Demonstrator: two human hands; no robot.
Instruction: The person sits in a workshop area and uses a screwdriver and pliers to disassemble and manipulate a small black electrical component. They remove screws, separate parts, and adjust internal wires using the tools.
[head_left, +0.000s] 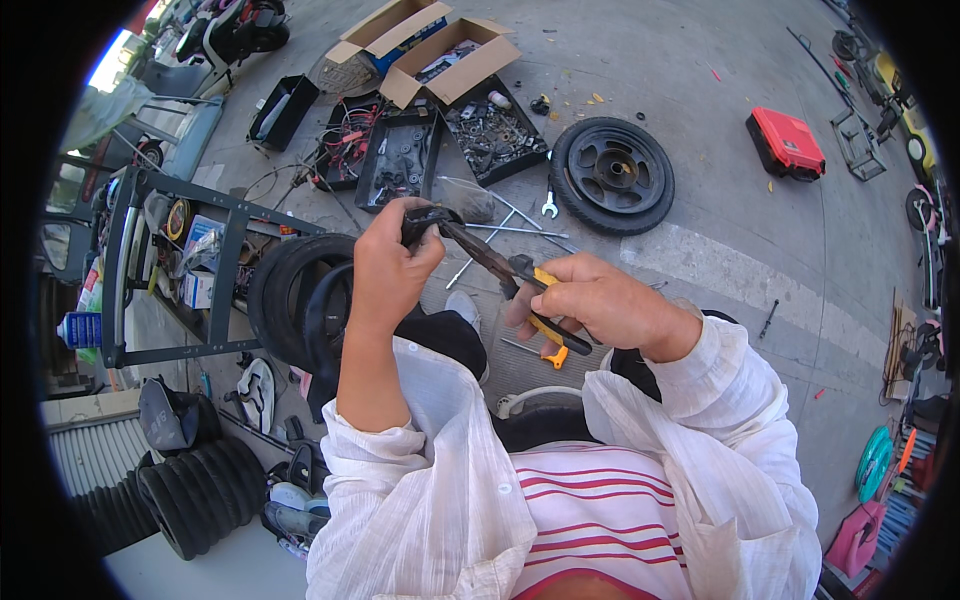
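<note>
In the head view, the person's left hand [403, 252] pinches the upper end of a dark strip [487, 258], and the right hand [612, 300], well clear of it, is wrapped round yellow-handled pliers [546, 328]. The strip spans the gap between them, its long axis slanting down rightward to the pliers' head; whether the jaws bite it, I can't tell.

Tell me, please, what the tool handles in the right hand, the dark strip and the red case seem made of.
Tool handles: probably plastic or rubber-coated, judging by their solid yellow and black colouring.
Dark strip: perhaps rubber, from its dull black-brown surface, though the look leaves this open.
Red case: likely hard plastic, with a smooth-looking finish and rigid, boxy shape.
</note>
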